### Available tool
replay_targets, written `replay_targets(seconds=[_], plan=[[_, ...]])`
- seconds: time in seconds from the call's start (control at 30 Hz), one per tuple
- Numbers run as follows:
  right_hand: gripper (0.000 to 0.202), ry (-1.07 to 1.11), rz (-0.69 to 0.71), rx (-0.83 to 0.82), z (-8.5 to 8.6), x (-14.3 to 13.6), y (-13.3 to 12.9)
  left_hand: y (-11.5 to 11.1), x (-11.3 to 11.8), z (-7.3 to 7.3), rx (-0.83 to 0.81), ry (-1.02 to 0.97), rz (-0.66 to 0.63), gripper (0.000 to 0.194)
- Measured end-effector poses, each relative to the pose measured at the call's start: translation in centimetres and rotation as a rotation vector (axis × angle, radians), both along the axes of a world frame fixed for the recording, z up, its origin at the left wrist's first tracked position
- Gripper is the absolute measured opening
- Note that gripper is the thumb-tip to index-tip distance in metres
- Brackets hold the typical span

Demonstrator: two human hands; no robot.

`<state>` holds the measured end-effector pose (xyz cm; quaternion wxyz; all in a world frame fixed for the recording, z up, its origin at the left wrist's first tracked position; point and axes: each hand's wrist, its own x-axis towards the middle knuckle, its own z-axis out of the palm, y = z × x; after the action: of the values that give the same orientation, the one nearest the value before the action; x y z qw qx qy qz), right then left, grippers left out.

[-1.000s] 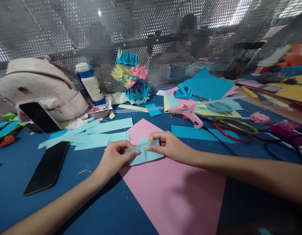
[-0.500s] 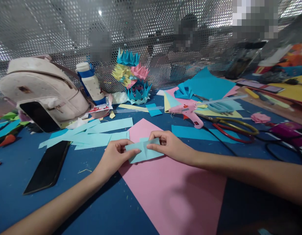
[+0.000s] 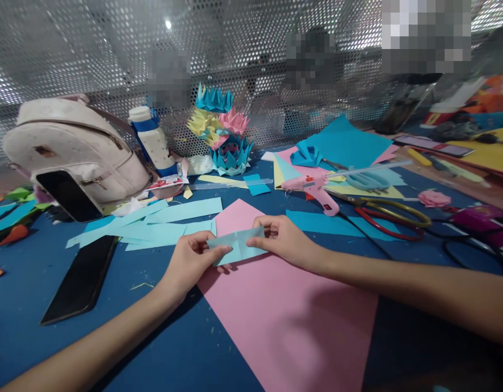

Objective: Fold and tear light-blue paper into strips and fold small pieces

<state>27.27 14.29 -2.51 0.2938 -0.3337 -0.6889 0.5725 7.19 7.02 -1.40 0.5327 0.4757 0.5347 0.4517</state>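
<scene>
A small light blue strip of paper [image 3: 237,246] with a crease down its middle is held up between both hands. My left hand [image 3: 196,258] pinches its left end, thumb in front and fingers behind. At the right end, my right hand [image 3: 278,239] grips it the same way, thumb on the near face. Beneath the hands a large pink sheet of paper [image 3: 292,321] lies on the blue table [image 3: 161,348]. Left of the pink sheet are several loose light blue paper strips [image 3: 182,211].
A pink glue gun [image 3: 312,190] and red-and-yellow-handled scissors [image 3: 392,215] lie to the right. Folded paper flowers [image 3: 231,155] stand at the back beside a bottle [image 3: 153,141] and a backpack [image 3: 72,147]. A black phone [image 3: 80,283] lies at left.
The paper strip has been flattened between the hands; the small flap that stuck up behind it no longer shows. Some left fingertips now show below its lower edge.
</scene>
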Motion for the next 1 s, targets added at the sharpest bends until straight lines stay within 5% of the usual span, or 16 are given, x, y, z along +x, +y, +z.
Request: replay_targets(seconds=[0.43, 0.6, 1.0], plan=[[0.029, 0.025, -0.034, -0.018, 0.2, 0.1, -0.3, 0.2, 0.0, 0.4, -0.065, 0.021, -0.082, 0.023], [0.026, 0.014, 0.023, -0.082, 0.0, 0.2, -0.1, 0.4, -0.4, 0.2, -0.048, 0.009, -0.044, 0.023], [0.032, 0.003, -0.119, -0.112, 0.3, 0.0, 0.2, 0.1, -0.8, -0.5, 0.001, -0.013, 0.027, 0.022]])
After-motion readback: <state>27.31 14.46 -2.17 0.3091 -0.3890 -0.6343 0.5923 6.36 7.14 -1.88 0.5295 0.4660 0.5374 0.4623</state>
